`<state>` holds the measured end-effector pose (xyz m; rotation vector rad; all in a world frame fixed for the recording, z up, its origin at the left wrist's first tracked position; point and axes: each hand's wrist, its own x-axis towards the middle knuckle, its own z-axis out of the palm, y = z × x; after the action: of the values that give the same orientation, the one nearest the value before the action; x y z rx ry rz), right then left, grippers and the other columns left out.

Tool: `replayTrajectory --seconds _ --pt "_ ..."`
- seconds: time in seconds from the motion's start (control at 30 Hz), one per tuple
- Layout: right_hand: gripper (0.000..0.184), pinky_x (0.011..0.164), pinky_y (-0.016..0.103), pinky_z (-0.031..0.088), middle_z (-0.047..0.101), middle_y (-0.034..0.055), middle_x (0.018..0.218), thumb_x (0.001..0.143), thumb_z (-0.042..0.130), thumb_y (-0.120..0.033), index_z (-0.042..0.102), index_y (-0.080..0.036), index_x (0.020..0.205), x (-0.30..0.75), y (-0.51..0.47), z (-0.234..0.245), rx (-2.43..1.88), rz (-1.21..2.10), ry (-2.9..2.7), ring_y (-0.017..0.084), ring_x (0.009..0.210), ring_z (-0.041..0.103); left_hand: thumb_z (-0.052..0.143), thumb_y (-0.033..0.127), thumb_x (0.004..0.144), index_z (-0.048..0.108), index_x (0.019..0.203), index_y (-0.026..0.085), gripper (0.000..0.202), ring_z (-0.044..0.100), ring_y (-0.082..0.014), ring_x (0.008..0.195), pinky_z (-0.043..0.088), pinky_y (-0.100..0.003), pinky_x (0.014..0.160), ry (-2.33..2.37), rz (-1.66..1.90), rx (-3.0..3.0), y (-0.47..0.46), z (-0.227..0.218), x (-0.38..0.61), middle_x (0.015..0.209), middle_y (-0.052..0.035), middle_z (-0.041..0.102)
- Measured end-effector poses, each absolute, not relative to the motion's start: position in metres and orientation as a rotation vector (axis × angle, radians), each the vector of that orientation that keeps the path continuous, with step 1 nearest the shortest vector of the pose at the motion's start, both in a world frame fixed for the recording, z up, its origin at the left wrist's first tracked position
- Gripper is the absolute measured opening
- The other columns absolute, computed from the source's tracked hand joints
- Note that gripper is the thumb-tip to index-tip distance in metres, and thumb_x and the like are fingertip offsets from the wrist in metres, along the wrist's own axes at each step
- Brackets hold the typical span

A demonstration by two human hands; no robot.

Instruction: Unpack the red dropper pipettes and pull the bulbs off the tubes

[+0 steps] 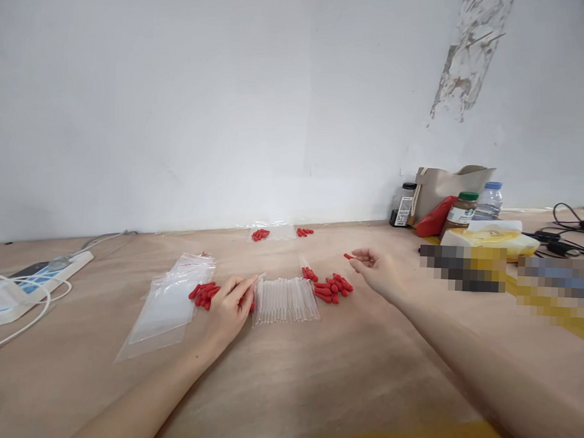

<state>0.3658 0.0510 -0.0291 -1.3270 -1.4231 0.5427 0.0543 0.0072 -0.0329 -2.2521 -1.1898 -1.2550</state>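
A row of clear dropper tubes (288, 301) lies side by side on the brown table covering. My left hand (230, 307) is at the row's left end, fingers closed on a clear tube whose end shows past the fingertips. Some red shows under that hand, partly hidden. Beside it lies a pile of red rubber bulbs (204, 294). To the right of the row is another pile of red bulbs (335, 288), and a few tubes with red bulbs (309, 273) lie just behind. My right hand (373, 269) is raised beyond this pile, pinching a single red bulb (348, 256).
Clear zip bags (165, 310) lie left of the bulbs. Near the wall is another clear bag (279, 232) with red bulbs around it. A power strip (37, 288) with white cables is at left. A jar (461, 212), water bottle (489, 200) and tissue pack (489, 239) stand at right.
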Motion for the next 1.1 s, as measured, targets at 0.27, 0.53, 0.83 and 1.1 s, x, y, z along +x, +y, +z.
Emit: replayTrajectory --seconds 0.27,0.53,0.83,1.1 --pt "0.032 0.049 0.023 0.040 0.064 0.0043 0.065 0.069 0.056 -0.045 0.063 -0.015 0.078 0.354 0.063 -0.047 -1.388 0.518 -1.551 0.012 0.052 0.054 0.045 0.011 0.082 0.062 0.082 0.017 0.018 0.058 -0.0102 0.065 0.046 -0.021 0.060 -1.044 -1.116 -2.313 0.002 -0.032 0.064 0.076 -0.0014 0.064" --pt "0.023 0.071 0.029 0.037 0.066 0.0004 0.070 0.072 0.053 -0.041 0.066 -0.022 0.069 0.340 0.059 -0.027 -1.580 0.148 -1.859 0.015 0.069 0.057 0.054 0.028 0.081 0.062 0.093 0.017 0.018 0.056 -0.0171 0.080 0.045 -0.031 0.072 -0.960 -0.892 -2.469 0.001 -0.034 0.057 0.084 -0.0041 0.066" --pt "0.029 0.069 0.027 0.036 0.065 0.0007 0.071 0.075 0.048 -0.044 0.063 -0.021 0.067 0.335 0.070 -0.022 -1.745 0.251 -1.840 0.015 0.070 0.057 0.056 0.045 0.076 0.063 0.096 0.020 0.032 0.052 -0.0207 0.089 0.042 -0.036 0.077 -1.034 -0.794 -2.562 0.002 -0.038 0.052 0.094 -0.0061 0.062" --pt "0.025 0.056 0.027 0.037 0.059 0.0011 0.051 0.063 0.060 -0.045 0.060 -0.020 0.059 0.300 0.086 -0.011 -1.860 0.417 -1.900 0.015 0.055 0.056 0.059 0.057 0.066 0.056 0.110 0.021 0.057 0.049 -0.0244 0.097 0.039 -0.040 0.082 -1.145 -0.774 -2.620 -0.001 -0.036 0.049 0.105 -0.0083 0.058"
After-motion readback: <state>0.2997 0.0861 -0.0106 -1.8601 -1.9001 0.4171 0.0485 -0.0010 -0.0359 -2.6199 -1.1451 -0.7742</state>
